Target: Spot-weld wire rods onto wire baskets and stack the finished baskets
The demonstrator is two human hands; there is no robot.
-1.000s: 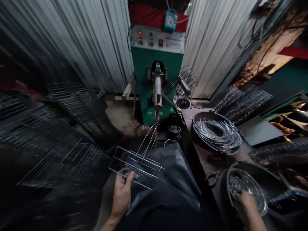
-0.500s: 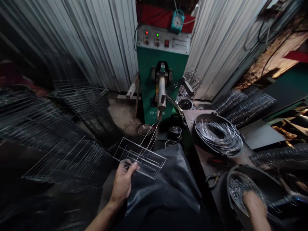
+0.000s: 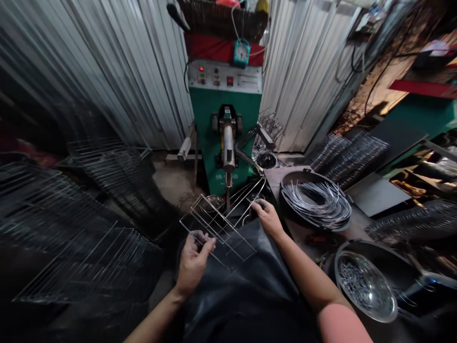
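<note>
Wire rack (image 3: 224, 219), lower centre of frame: handling notes

Nearest, bottom centre: a dark cover (image 3: 250, 286) lies over the person's lap, the rack held above it.

Left hand (image 3: 194, 262), lower centre: thumb and fingers closed in a pinch on the rack's near edge wire. Rack sits tilted, its long wire handle (image 3: 263, 180) running to the upper right.

Right hand (image 3: 266, 216), right of centre: fingers curled together at the handle's right side. Cannot tell whether they grip that wire or a small part.

Handling (judged): light, mostly air between thin rods. Stiff across the grid, springier along the long handle wires. Bare metal looks smooth, so it may twist in a one-edge pinch; thin ends could bend or prick. Best hold: outer frame wire near a crossing, with a second hold on the handle to stop rotation.

Lower right: glass-like bowl (image 3: 388, 299) with small metal pieces (image 3: 352, 281). Lower left: more wire racks (image 3: 93, 267), blurred. Right of centre: wire coil (image 3: 321, 207) in a black pan.

Farther, upper centre: green machine (image 3: 202, 114); behind it, ribbed metal wall (image 3: 157, 71).
</note>
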